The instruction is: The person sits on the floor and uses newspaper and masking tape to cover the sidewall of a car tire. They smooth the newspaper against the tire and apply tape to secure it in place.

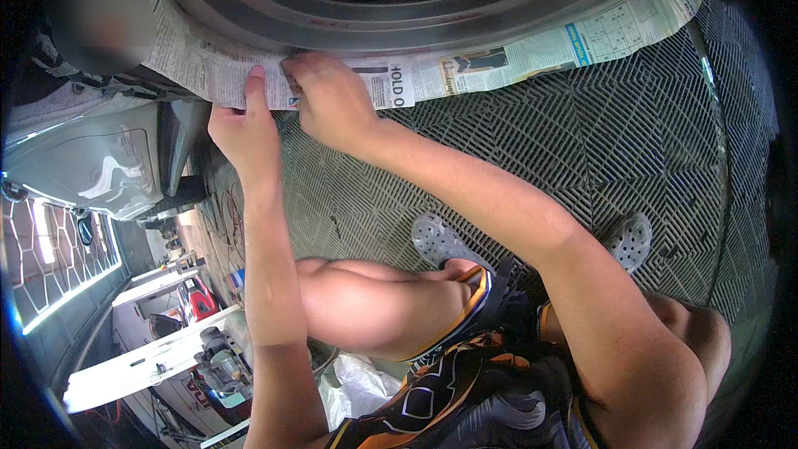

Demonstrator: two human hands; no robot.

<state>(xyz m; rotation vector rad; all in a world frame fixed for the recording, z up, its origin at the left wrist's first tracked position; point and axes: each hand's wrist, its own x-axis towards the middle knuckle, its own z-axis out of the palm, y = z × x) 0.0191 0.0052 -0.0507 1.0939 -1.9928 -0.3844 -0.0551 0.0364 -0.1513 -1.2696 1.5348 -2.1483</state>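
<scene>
A long strip of newspaper (pixel 465 75) curves along the lower edge of a grey wheel rim (pixel 391 18), covering the area just outside it. My left hand (pixel 249 129) grips the strip's lower edge, its thumb lying on top of the paper and the other fingers mostly hidden beneath. Close beside it, my right hand (pixel 337 104) is curled over the sheet, with bent fingers pressed to the paper where it meets the rim. The tips of those fingers are partly hidden.
Interlocking dark grid tiles (pixel 532 150) cover the floor, where my feet rest in grey clogs (pixel 439 241). A pale car body (pixel 91 162) stands at the left. Lower left are a white shelf (pixel 141 366) with tools and a white plastic bag (pixel 357 387).
</scene>
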